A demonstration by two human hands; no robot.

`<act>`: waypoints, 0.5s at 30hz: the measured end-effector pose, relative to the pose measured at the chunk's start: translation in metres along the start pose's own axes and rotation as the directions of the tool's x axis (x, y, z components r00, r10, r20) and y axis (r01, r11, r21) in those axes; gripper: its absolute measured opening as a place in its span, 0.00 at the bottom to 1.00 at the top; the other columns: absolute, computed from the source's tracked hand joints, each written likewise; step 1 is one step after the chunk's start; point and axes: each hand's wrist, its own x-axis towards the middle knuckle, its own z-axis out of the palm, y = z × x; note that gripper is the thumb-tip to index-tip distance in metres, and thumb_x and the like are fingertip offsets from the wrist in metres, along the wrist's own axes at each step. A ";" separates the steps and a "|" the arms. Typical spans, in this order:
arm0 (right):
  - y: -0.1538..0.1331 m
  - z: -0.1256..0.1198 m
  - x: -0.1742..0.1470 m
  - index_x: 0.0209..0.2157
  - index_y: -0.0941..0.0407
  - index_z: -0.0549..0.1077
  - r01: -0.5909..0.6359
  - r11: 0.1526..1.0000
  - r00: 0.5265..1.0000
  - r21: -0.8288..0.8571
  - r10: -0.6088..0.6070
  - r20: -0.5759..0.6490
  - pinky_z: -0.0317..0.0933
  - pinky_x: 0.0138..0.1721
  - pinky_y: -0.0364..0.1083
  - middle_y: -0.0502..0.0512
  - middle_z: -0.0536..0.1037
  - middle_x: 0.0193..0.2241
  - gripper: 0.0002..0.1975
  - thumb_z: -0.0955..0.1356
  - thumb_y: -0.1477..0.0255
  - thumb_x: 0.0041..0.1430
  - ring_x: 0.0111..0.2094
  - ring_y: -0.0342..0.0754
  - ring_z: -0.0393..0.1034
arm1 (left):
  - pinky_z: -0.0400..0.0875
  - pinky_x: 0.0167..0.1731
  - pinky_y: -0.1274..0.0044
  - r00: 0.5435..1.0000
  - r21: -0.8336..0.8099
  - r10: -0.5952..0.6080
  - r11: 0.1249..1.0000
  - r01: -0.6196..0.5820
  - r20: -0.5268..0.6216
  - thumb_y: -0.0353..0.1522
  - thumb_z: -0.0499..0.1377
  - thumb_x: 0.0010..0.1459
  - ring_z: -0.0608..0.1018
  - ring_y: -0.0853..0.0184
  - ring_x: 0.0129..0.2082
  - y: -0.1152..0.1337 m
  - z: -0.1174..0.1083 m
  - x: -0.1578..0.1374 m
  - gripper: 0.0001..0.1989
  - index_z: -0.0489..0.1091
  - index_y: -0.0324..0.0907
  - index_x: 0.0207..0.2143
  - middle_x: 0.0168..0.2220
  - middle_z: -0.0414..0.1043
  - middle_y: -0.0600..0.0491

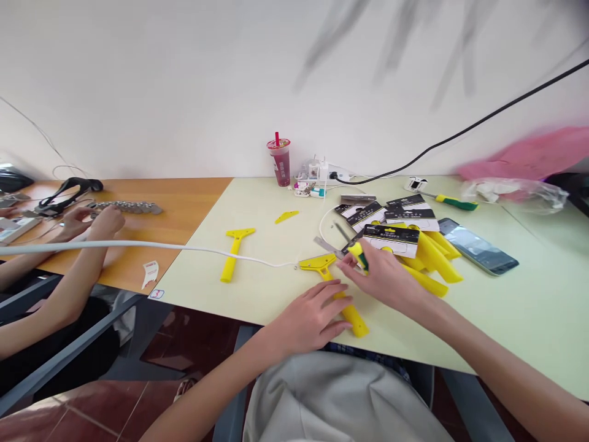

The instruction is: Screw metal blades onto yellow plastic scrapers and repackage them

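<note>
A yellow scraper [356,319] lies on the pale table in front of me, its wide head pointing away. My left hand [315,316] grips its handle, fingers across the top and thumb lower down. Above the head, my right hand [380,275] is closed round a screwdriver [358,253] with a yellow and green handle, its shaft pointing up and left. A thin metal blade [326,245] shows just beside the right fingertips; whether they touch it I cannot tell. Farther left lie a second yellow scraper [234,256] and a loose yellow head plate [286,216].
Black-and-white packages [391,239] and yellow handles [430,264] are piled beyond my right hand, near a phone [478,245]. Another screwdriver [456,202] lies behind. A drink cup [281,162] and power strip [317,170] stand by the wall. A white cable [221,252] crosses leftward, where a co-worker's hands [103,222] work.
</note>
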 end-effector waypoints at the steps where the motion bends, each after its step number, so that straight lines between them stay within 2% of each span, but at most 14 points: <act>1: -0.004 0.009 -0.001 0.39 0.47 0.59 0.008 1.000 0.999 -0.027 -0.007 0.035 0.62 0.38 0.52 0.56 0.85 0.35 0.16 0.69 0.57 0.72 0.41 0.63 0.81 | 0.76 0.69 0.58 0.999 -0.002 -0.032 1.000 0.031 -0.021 0.39 0.58 0.80 0.76 0.52 0.70 -0.004 -0.001 -0.002 0.18 0.72 0.42 0.65 0.66 0.77 0.38; 4: -0.012 0.028 -0.005 0.42 0.48 0.60 0.006 0.998 0.992 -0.061 0.002 0.126 0.61 0.37 0.52 0.56 0.84 0.35 0.15 0.68 0.56 0.74 0.42 0.64 0.82 | 0.78 0.64 0.55 0.963 0.023 -0.240 0.969 0.244 -0.119 0.35 0.58 0.79 0.80 0.52 0.61 -0.026 -0.008 -0.011 0.11 0.74 0.45 0.58 0.58 0.80 0.42; 7: -0.017 0.039 -0.007 0.46 0.49 0.62 0.004 0.999 0.987 -0.054 0.005 0.158 0.64 0.39 0.52 0.58 0.85 0.40 0.18 0.69 0.52 0.74 0.44 0.64 0.82 | 0.77 0.63 0.55 0.851 -0.025 -0.488 0.870 0.492 -0.194 0.35 0.62 0.76 0.80 0.52 0.57 -0.055 -0.020 -0.023 0.09 0.74 0.45 0.55 0.53 0.79 0.44; 9: -0.019 0.044 -0.008 0.48 0.50 0.64 0.001 0.996 0.991 -0.086 0.010 0.131 0.65 0.39 0.52 0.62 0.84 0.45 0.22 0.72 0.49 0.71 0.47 0.65 0.82 | 0.78 0.61 0.57 0.789 -0.098 -0.589 0.808 0.581 -0.174 0.37 0.65 0.73 0.80 0.53 0.55 -0.071 -0.030 -0.026 0.11 0.73 0.45 0.54 0.52 0.79 0.45; 12: -0.023 0.049 -0.007 0.50 0.51 0.65 -0.003 0.988 0.993 -0.153 0.021 0.113 0.65 0.40 0.53 0.65 0.83 0.49 0.22 0.74 0.53 0.69 0.49 0.67 0.81 | 0.79 0.54 0.62 0.776 -0.189 -0.628 0.769 0.610 -0.051 0.38 0.64 0.73 0.81 0.56 0.48 -0.084 -0.045 -0.021 0.07 0.75 0.45 0.49 0.47 0.81 0.47; 15: -0.027 0.046 -0.004 0.52 0.52 0.65 -0.033 0.977 0.983 -0.209 0.070 0.172 0.62 0.38 0.52 0.64 0.83 0.45 0.16 0.71 0.61 0.72 0.48 0.66 0.82 | 0.79 0.50 0.65 0.781 -0.222 -0.623 0.756 0.615 0.043 0.37 0.60 0.74 0.81 0.58 0.43 -0.089 -0.054 -0.011 0.08 0.77 0.45 0.43 0.43 0.81 0.48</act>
